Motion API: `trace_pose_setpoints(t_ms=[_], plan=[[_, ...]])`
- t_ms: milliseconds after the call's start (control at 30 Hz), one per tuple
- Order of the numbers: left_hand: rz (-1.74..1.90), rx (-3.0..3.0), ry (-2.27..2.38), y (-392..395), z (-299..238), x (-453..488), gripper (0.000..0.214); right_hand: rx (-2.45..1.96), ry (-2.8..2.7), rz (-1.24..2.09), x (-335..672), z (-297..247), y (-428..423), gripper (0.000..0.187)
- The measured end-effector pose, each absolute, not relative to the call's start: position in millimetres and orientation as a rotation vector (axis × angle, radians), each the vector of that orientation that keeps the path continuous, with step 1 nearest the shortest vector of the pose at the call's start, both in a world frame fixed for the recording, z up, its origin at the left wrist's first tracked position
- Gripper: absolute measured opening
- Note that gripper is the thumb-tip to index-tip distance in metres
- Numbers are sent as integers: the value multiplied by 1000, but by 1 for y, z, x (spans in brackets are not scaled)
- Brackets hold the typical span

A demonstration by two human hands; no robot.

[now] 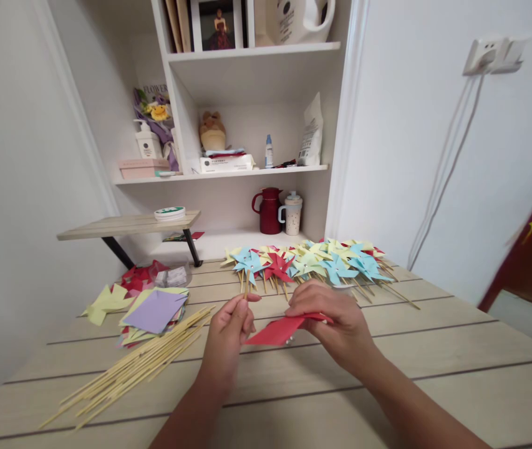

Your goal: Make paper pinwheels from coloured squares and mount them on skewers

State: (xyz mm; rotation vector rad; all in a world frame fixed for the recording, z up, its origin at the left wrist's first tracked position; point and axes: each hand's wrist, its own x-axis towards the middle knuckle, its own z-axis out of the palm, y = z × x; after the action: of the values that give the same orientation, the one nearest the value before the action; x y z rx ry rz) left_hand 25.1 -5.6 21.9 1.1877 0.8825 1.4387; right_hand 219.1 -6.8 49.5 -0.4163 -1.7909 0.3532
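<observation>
My right hand [335, 321] is closed on a folded red paper piece [279, 330], held just above the wooden table [434, 349]. My left hand [229, 327] is pinched shut right beside the paper's left end; what its fingertips hold is too small to make out. Behind both hands lies a row of finished paper pinwheels [312, 262] in blue, red and yellow on wooden sticks. To the left of my left hand lies a bundle of several bare bamboo sticks [139, 365]. Beyond it sits a stack of coloured paper squares [156, 312] with a purple sheet on top.
Loose yellow and red paper pieces [116, 293] and a small clear box [174, 274] sit at the table's far left. A white shelf unit [247, 168] behind holds a red jug [269, 211], a cup, bottles and boxes. A low wooden bench [130, 226] stands left. Cables hang down the right wall.
</observation>
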Motion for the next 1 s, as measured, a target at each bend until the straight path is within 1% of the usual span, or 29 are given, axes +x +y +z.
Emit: trace_pose_setpoints(t_ms=[133, 233, 400, 633, 767, 900, 1000], plan=[[1417, 1269, 928, -7, 19, 27, 39, -377, -1802, 327, 222, 49, -6, 25], [1387, 1437, 1014, -10, 16, 28, 41, -317, -1805, 307, 222, 50, -6, 21], [1454, 1781, 1083, -15, 14, 30, 34, -253, -1789, 232, 220, 50, -7, 15], [1573, 1705, 1231, -18, 14, 29, 38, -327, -1757, 214, 220, 54, -10, 15], [1644, 1795, 1227, -16, 14, 27, 31, -285, -1768, 175, 219, 54, -10, 13], [1769, 2059, 1163, -14, 15, 27, 20, -286, -1758, 146, 219, 53, -10, 14], [1835, 2237, 1118, -14, 18, 26, 16, -299, -1742, 138, 220, 53, -10, 14]])
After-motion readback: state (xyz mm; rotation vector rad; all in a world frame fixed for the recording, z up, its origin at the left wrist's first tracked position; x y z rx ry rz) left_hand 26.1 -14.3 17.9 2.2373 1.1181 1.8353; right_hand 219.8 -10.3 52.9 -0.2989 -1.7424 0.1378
